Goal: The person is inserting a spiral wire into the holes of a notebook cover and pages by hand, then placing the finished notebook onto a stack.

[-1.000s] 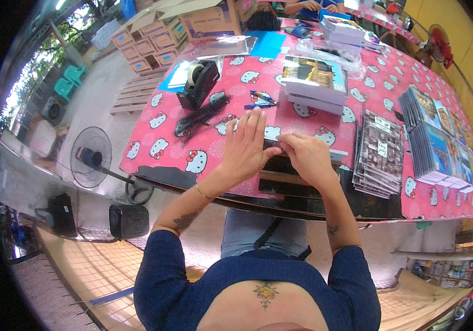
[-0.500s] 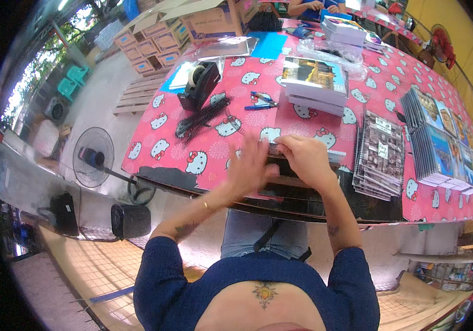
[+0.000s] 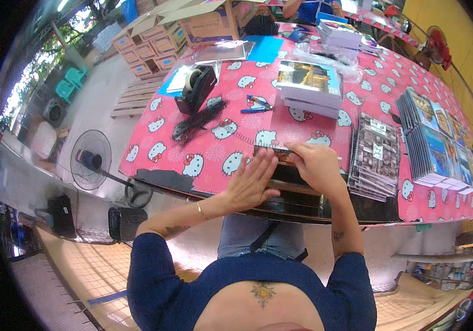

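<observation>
At the near edge of the table lies a dark brown notebook (image 3: 293, 177), partly covered by my hands. My left hand (image 3: 252, 179) rests flat with its fingers stretched out over the notebook's left side. The fingers of my right hand (image 3: 317, 165) are bent and closed on its upper edge. A thin dark spiral coil (image 3: 244, 138) sticks out leftward from that edge, past my left fingertips. Farther left, a bundle of loose black spiral coils (image 3: 200, 122) lies beside a black tape dispenser (image 3: 196, 89). Pens (image 3: 256, 103) lie beyond the coil.
A stack of printed blocks (image 3: 310, 88) stands ahead. To the right are spiral-bound notebooks with grey covers (image 3: 376, 157) and stacks with blue picture covers (image 3: 438, 146). Cardboard boxes (image 3: 206, 27) stand at far left, a floor fan (image 3: 90, 160) at left. Another person (image 3: 308, 11) works across the table.
My left hand has come down from a blurred motion to lie flat on the notebook. The right hand keeps its hold at the upper edge. The coil now shows more clearly to the left.
</observation>
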`<state>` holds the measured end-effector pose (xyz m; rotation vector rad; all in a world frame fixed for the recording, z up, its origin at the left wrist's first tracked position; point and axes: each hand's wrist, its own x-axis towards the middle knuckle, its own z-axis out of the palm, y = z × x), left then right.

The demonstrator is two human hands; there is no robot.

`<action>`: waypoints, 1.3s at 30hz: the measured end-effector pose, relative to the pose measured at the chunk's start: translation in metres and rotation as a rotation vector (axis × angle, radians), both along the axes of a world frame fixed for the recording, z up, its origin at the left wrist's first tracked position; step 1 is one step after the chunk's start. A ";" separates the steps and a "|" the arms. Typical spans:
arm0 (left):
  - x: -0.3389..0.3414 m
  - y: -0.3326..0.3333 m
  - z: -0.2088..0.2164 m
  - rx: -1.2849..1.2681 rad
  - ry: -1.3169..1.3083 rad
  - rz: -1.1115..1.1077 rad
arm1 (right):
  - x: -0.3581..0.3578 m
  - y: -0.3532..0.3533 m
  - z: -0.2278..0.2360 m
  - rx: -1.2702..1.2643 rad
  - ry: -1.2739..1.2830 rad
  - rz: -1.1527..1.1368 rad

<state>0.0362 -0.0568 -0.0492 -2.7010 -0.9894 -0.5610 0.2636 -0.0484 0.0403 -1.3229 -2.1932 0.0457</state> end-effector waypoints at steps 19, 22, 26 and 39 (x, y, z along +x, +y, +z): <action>0.022 0.037 0.042 0.044 0.116 0.102 | -0.004 -0.013 0.003 -0.070 0.017 -0.014; 0.007 -0.002 0.002 0.016 0.116 -0.219 | 0.028 -0.025 -0.007 0.054 0.386 -0.038; 0.041 0.040 0.061 0.025 0.024 0.017 | 0.045 -0.028 -0.056 -0.418 1.085 -0.038; 0.028 0.031 0.045 0.044 -0.003 -0.039 | 0.010 -0.022 -0.075 -0.227 1.125 -0.043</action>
